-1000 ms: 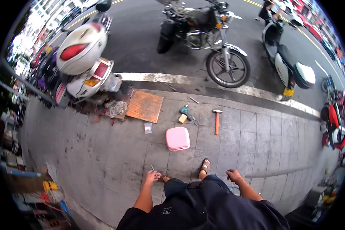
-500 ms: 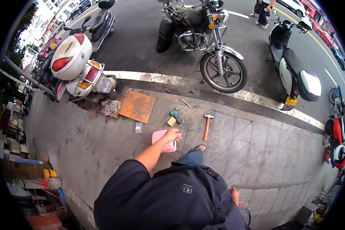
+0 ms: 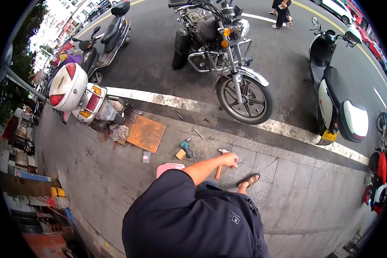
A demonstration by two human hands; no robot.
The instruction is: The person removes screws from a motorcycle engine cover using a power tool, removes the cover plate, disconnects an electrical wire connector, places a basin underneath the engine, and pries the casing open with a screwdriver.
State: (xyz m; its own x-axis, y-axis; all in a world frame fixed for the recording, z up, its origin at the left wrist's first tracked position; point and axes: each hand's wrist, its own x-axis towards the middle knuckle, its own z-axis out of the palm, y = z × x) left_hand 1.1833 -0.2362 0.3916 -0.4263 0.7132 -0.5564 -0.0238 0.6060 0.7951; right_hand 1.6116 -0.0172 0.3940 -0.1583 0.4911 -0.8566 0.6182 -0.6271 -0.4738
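The left hand (image 3: 231, 160) has its fingers closed narrowly around a thin metal piece (image 3: 241, 162), its visible end pointing to three o'clock. The hand partly hides the hammer (image 3: 218, 172), whose head shows at eleven o'clock; contact is unclear. The pink stool (image 3: 169, 167) sits at nine o'clock, the drill (image 3: 186, 148) between nine and ten.

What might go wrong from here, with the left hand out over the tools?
The slim metal piece juts out of the left hand and might slip if the hold is loose; I can't judge how firm it is.
The open sandal is close to the hammer, so a careless step could catch the handle.
The drill also lies on the pavement, where it might be kicked.
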